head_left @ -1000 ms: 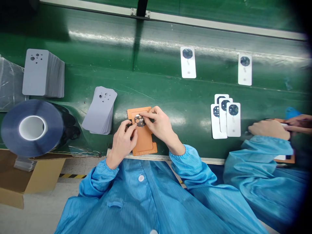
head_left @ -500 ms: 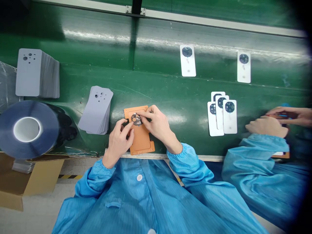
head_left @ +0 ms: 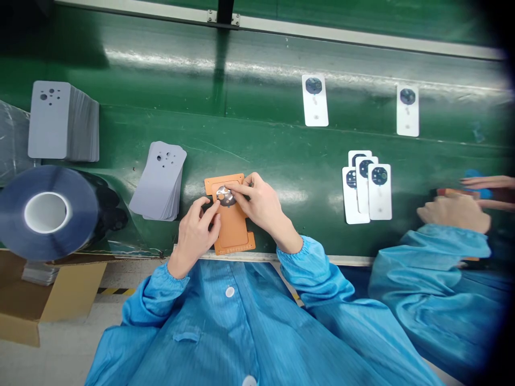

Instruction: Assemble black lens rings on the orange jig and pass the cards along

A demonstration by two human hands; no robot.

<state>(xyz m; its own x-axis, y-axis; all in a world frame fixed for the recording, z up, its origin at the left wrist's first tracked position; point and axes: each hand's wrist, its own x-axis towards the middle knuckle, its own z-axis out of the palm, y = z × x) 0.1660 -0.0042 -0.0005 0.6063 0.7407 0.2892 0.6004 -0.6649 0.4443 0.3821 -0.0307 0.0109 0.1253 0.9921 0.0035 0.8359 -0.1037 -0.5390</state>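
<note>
An orange phone-shaped jig [head_left: 231, 230] lies at the table's near edge in front of me. In its upper part sits a round, dark, shiny disc [head_left: 226, 197] with holes. My left hand [head_left: 196, 233] is closed, thumb and forefinger together at the disc's left edge. From the right, my right hand [head_left: 260, 205] has its bent fingers pinched at the disc's upper right edge. Just left of the jig, a fanned stack of grey phone-back sheets [head_left: 156, 185] with camera holes lies on the green surface.
A taller stack of grey sheets [head_left: 49, 126] stands at left, behind a large film roll [head_left: 80, 198]. White phone backs [head_left: 380, 201] overlap on the right; single white panels [head_left: 316, 110] lie on the belt [head_left: 261, 112]. Beside me, a co-worker's hands [head_left: 454, 212] work. An open carton [head_left: 68, 295] is below left.
The two single white panels on the belt have shifted slightly right. The co-worker's near hand has also moved right. My hands remain nearly still at the disc.
</note>
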